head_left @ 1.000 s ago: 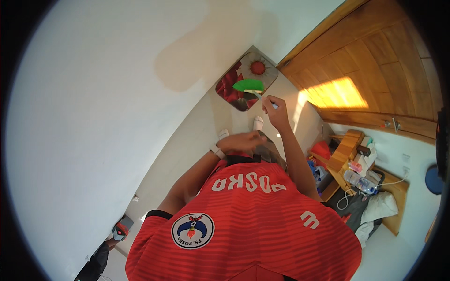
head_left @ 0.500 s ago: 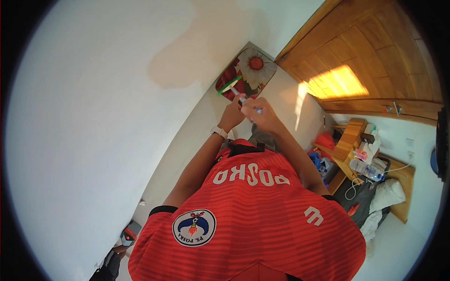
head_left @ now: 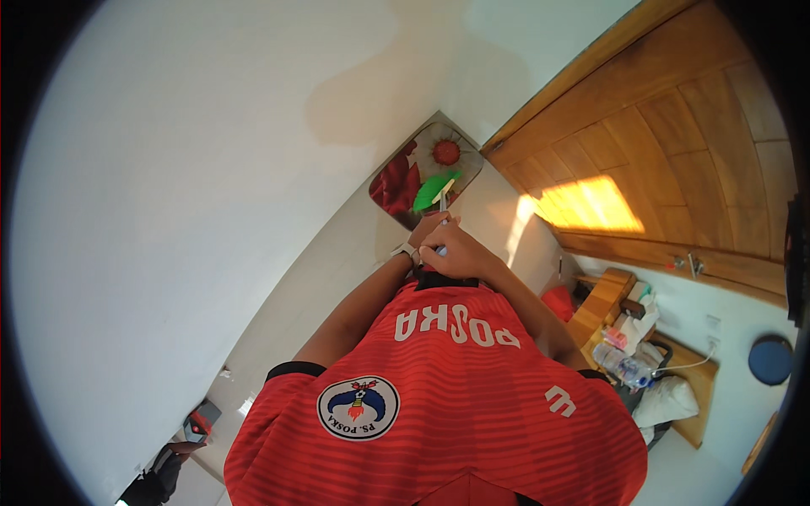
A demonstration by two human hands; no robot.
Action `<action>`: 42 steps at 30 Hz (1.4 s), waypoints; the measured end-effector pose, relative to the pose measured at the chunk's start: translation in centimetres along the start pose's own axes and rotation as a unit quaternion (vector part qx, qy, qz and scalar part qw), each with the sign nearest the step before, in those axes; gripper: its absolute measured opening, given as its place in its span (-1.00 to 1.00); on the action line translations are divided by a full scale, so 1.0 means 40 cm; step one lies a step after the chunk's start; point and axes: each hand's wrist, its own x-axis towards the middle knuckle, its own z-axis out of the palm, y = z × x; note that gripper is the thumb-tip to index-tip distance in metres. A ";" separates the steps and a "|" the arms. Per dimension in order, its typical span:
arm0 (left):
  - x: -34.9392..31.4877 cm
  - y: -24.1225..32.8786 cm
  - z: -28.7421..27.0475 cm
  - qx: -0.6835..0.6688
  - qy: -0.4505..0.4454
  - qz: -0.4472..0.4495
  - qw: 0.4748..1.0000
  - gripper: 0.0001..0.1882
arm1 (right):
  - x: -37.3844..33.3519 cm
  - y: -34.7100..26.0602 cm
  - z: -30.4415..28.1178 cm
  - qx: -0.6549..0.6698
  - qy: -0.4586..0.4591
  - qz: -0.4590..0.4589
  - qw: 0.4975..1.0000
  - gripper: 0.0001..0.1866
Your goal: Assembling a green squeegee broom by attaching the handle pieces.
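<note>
A mop (head_left: 433, 193) with a green pad and a pale plate is out in front of me, its head over a floral mat. Its light handle runs back toward my body. My left hand (head_left: 427, 226), with a pale watch on the wrist, is closed around the handle on the side nearer the head. Closer to my chest, my right hand (head_left: 456, 251) grips the bluish-grey end of the handle. The two hands overlap in view, so part of the left fingers is hidden. Beneath the mop head lies the mat (head_left: 393, 187), with a red and white flower print.
A white wall (head_left: 194, 211) fills the left side. Ahead to the right is a wooden door (head_left: 624, 143) with a sunlit patch. A wooden desk (head_left: 601, 299) at the right holds a plastic bottle (head_left: 623, 366) and small items. Dark objects sit at lower left.
Both hands have come in closer to my chest with the mop. The mop head has turned, showing more of its green pad. The view has shifted.
</note>
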 end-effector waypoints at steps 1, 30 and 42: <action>0.014 0.007 -0.002 -0.002 0.005 -0.002 1.000 -0.74 | -0.003 -0.001 -0.023 0.011 0.006 0.012 1.000 -0.73; 0.149 0.083 -0.210 0.033 0.093 -0.027 0.995 -0.63 | 0.204 -0.009 -0.134 -0.002 0.006 -0.022 1.000 -0.71; 0.208 -0.020 -0.296 -0.007 -0.172 -0.003 0.985 -0.71 | 0.318 -0.027 -0.117 0.044 -0.034 0.115 0.992 -0.57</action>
